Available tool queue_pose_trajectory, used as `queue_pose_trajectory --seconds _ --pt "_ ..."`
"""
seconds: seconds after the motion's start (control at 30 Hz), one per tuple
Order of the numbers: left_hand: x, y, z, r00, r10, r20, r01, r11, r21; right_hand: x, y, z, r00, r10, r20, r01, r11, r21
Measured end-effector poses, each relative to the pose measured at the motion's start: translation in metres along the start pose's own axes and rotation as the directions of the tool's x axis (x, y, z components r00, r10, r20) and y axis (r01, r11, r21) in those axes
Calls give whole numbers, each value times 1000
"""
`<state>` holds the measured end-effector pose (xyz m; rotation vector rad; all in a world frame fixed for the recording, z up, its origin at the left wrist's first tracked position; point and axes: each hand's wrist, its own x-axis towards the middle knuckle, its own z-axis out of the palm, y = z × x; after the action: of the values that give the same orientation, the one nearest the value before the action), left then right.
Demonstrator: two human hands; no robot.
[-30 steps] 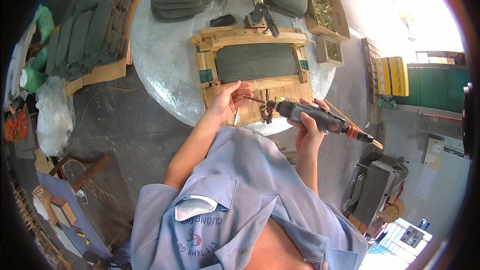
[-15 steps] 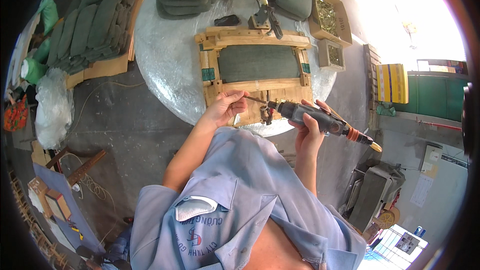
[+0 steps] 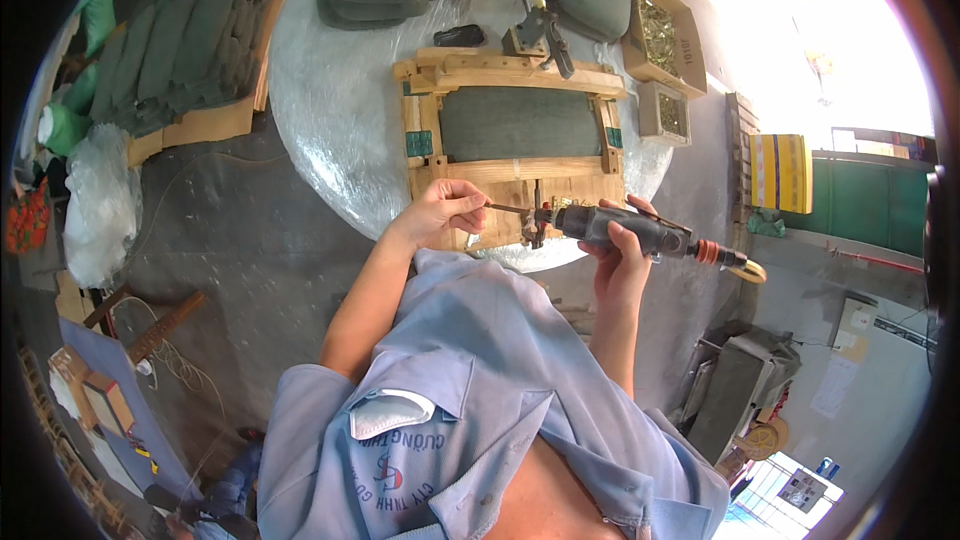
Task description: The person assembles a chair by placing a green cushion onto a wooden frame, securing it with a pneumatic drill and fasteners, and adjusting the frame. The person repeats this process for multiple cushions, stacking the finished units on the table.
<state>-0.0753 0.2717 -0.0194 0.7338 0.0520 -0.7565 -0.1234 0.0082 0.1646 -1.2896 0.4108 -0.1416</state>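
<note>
right hand (image 3: 620, 258) grips power driver (image 3: 625, 230) | left hand (image 3: 440, 215) pinches its bit (image 3: 508, 208) at 9 o'clock | wooden frame (image 3: 512, 165) on round table (image 3: 330, 130), 12 o'clock of hands | seemingly assembled; bit still being fitted, driving not begun

Cardboard boxes, plastic wraps and a few wall papers ring the worktop.

Two open brown cardboard boxes sit at the far right edge of the round worktop (image 3: 330, 130): the larger cardboard box (image 3: 668, 32) is filled with small metal pieces, and the smaller cardboard box (image 3: 664, 112) stands just beside it, nearer the person. On the floor to the left lies a crumpled clear plastic bag (image 3: 98, 202), with a green plastic-wrapped roll (image 3: 62, 126) just above it. Pale paper sheets (image 3: 845, 355) hang on the grey wall at lower right. At the bottom right edge stands a small dark panel (image 3: 803, 489); whether it is a screen cannot be told.
</note>
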Motion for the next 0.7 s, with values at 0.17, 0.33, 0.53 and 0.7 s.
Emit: queue_pose_trajectory --seconds 0.17,0.33,0.53,0.7 --pt "-5 9 2 999 31 29 -31 999 27 14 -8 7 997 71 14 -72 997 16" --pt "0 8 2 984 164 -70 -171 979 -115 27 3 20 997 72 15 -73 996 58" --pt "12 14 -9 949 249 -193 -276 953 -128 48 8 50 995 72 62 -75 996 42" --pt "36 39 -28 827 368 -424 -86 829 552 77 25 78 996 -11 92 19 996 -91"
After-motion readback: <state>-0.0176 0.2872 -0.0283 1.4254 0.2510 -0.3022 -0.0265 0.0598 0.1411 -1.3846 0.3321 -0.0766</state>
